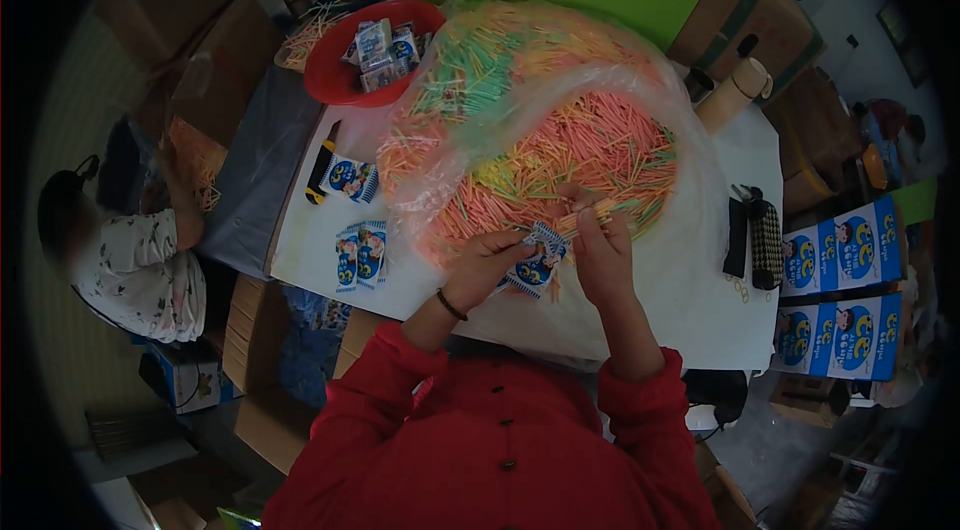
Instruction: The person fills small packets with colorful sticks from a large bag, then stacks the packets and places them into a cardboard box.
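Between the fingers of my left hand (487, 268) is a small blue-and-white printed packet (535, 260). My right hand (604, 252) pinches a bunch of thin pastel sticks (590, 217) just to the right of the packet. Both hands are over the near edge of a big clear plastic bag (425, 192), which lies spread on the table. A heap of loose pink, orange, yellow and green sticks (610, 135) fills the bag. More packets (362, 253) of the same print lie on the table to the left.
A red basin (330, 70) holding packets stands at the back left, near a yellow-and-black box cutter (322, 165). On the right are a checked pouch (766, 242), a beige bottle (735, 95) and printed boxes (840, 335). A co-worker (140, 265) sits at the left, beside open cartons (262, 330).
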`<action>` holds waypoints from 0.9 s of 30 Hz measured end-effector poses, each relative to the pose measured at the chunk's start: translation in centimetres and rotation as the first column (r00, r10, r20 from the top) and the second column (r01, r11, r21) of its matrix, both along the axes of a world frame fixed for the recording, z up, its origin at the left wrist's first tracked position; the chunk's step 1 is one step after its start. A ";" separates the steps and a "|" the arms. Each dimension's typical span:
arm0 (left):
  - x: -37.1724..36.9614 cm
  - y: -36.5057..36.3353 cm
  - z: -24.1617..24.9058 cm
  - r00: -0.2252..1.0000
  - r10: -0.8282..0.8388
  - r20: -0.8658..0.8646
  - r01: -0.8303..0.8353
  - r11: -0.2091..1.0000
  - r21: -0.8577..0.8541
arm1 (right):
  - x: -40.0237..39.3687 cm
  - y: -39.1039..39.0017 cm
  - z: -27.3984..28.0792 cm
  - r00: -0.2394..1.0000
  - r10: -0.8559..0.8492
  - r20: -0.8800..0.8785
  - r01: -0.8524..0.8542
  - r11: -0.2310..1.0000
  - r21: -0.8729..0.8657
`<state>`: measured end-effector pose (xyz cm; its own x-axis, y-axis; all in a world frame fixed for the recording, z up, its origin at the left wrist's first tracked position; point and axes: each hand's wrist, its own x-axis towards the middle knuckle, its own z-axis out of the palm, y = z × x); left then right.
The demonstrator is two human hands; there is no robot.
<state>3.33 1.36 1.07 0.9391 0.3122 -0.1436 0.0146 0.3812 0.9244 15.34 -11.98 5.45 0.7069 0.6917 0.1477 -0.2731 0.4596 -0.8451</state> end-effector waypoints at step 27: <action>-0.2 -0.3 -1.7 0.997 -0.068 -0.034 0.058 0.967 -0.247 | 3.6 -1.9 -6.2 0.834 -0.221 0.506 0.372 0.902 -0.220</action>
